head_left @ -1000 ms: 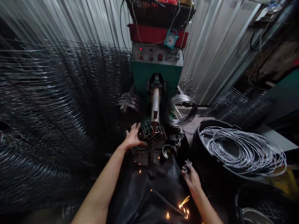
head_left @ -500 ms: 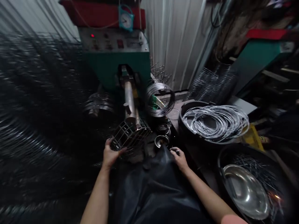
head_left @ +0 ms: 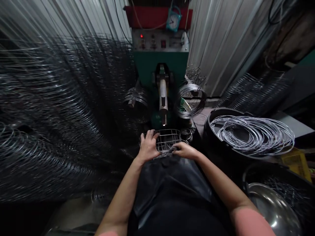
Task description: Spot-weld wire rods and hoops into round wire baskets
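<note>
A wire basket [head_left: 168,134] of thin metal rods is held low in front of my dark apron, near the machine. My left hand [head_left: 149,146] grips its left side, the thumb spread from the fingers over the wires. At the basket's near right edge, my right hand [head_left: 183,150] has its fingers pinched together; what lies between them is too small and dark to make out. Just beyond the basket, the machine's lower metal electrode [head_left: 164,122] and the arm [head_left: 162,95] above it point toward me. A small round dish [head_left: 185,133] sits right of the basket, partly hidden.
Stacked wire rings [head_left: 61,88] crowd the left side. A wire coil [head_left: 192,100] hangs right of the machine [head_left: 159,57]. To the right stand a black tub [head_left: 214,141] with loose wire hoops [head_left: 256,134] and a shiny metal bowl [head_left: 273,206] among short rods.
My view has turned left. The basket has come off the machine's arm toward me and tipped. My right hand has moved from beside the small dishes to the basket's edge.
</note>
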`<action>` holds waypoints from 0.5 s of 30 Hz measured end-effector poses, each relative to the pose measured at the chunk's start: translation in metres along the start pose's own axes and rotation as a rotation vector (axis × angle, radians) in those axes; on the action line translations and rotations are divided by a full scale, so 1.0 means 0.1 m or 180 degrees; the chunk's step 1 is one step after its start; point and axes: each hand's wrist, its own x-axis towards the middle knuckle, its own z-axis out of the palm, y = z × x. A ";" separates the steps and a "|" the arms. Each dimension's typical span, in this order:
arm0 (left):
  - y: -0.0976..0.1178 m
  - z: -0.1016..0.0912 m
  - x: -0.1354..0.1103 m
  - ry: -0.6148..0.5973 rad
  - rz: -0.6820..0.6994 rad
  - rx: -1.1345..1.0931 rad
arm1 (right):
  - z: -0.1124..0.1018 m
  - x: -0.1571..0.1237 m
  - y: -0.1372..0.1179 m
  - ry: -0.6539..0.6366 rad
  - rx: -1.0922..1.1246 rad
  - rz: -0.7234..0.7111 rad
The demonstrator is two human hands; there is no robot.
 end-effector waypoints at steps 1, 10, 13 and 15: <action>0.05 -0.01 0.01 -0.0025 0.0056 0.0035 | 0.00 0.10 -0.04 0.0099 -0.0250 0.0112; 0.02 0.07 0.03 -0.0108 -0.0029 -0.0299 | 0.12 0.25 -0.04 0.0278 -0.1564 -0.0156; -0.01 0.12 0.09 -0.0199 -0.0062 -0.0398 | 0.08 0.22 -0.05 0.0135 -0.1784 -0.0072; -0.03 0.14 0.13 -0.0227 -0.0082 -0.0463 | 0.07 0.24 -0.05 0.0068 -0.1907 0.0013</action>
